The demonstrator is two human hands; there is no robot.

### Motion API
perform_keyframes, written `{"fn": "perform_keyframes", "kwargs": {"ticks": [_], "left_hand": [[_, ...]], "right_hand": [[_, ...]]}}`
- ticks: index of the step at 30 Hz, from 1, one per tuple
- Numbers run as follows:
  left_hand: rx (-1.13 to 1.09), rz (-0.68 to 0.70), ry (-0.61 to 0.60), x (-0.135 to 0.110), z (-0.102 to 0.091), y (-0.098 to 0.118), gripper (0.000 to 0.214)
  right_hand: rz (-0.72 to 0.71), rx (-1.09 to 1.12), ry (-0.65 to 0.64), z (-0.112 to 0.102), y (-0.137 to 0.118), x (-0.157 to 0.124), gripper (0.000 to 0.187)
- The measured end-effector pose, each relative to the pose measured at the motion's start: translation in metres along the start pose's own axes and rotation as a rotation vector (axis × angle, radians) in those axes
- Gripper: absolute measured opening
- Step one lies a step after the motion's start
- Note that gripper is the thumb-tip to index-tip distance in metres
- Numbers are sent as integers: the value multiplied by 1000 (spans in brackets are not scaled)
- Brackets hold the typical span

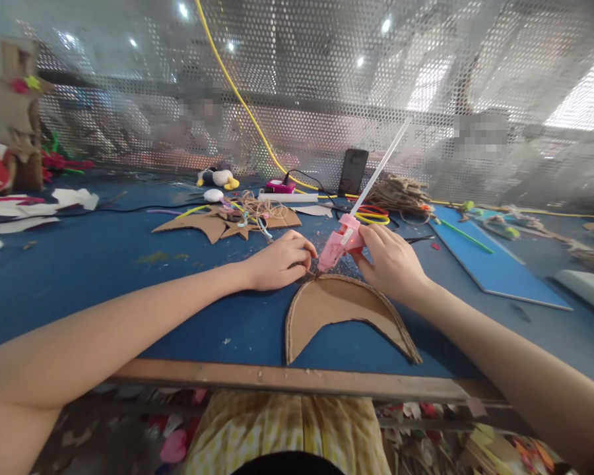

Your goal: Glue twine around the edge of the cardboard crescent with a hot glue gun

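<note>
Head view, single frame. No text, label, brand, number or sign is showing legibly anywhere in the view. The pink glue gun, the dark phone leaning at the back of the counter and the white power strip are showing only plain surfaces, and any marking on them is appearing too small or too blurred to read.
</note>
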State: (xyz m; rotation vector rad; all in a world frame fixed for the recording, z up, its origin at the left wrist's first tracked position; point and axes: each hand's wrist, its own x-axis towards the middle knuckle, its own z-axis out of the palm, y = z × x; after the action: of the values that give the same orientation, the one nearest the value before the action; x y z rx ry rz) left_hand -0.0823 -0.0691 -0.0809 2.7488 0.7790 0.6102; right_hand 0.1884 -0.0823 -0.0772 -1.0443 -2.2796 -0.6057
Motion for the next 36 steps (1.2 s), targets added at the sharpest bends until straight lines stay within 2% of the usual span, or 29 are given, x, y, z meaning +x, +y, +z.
{"fn": "perform_keyframes", "kwargs": {"ticks": [8,21,36], "left_hand": [[-23,55,-19,-1,-1,1,11],[-33,59,-24,-3,-1,3,7],[-3,69,-52,-3,-1,2,6]], "right_hand": [[-36,-30,20,-3,-3,0,20],[-69,-82,77,-6,-3,1,15],[-106,-157,137,-10,-2,1,26]]}}
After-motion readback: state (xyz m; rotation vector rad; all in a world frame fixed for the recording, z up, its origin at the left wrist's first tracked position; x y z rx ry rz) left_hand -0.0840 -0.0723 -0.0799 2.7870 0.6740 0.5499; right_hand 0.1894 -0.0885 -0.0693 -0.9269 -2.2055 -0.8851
